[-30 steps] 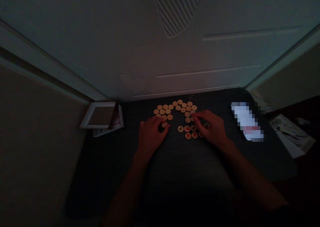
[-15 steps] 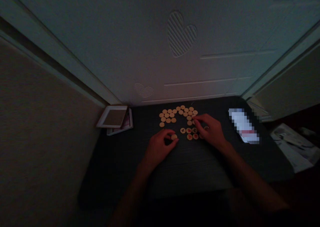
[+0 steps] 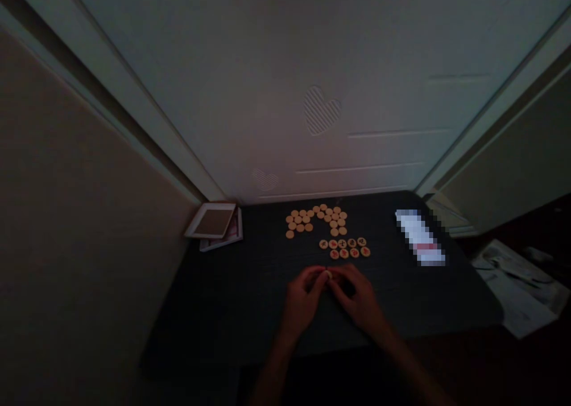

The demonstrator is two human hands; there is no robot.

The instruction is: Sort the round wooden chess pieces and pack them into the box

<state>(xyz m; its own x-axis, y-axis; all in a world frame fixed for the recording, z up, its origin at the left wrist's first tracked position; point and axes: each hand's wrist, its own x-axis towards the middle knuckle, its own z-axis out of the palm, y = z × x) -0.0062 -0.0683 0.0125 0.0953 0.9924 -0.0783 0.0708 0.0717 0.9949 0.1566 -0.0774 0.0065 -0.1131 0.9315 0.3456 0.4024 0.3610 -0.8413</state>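
A wooden disc [image 3: 329, 275] sits between the two hands, thumbs and forefingers of left hand [image 3: 301, 297] and right hand [image 3: 357, 294] pinching it, forearms slanting inward over the near part of the dark table [image 3: 250, 281]. Just beyond lie marked discs [image 3: 344, 253] in two rows, then blank-faced discs [image 3: 298, 219] in a rough arch. Off to the left, a white-rimmed frame or shallow tray [image 3: 195, 221], I can't tell which, shows a brown panel [image 3: 214, 223] inside its rim.

Face of pinched disc [image 3: 329, 275] unreadable
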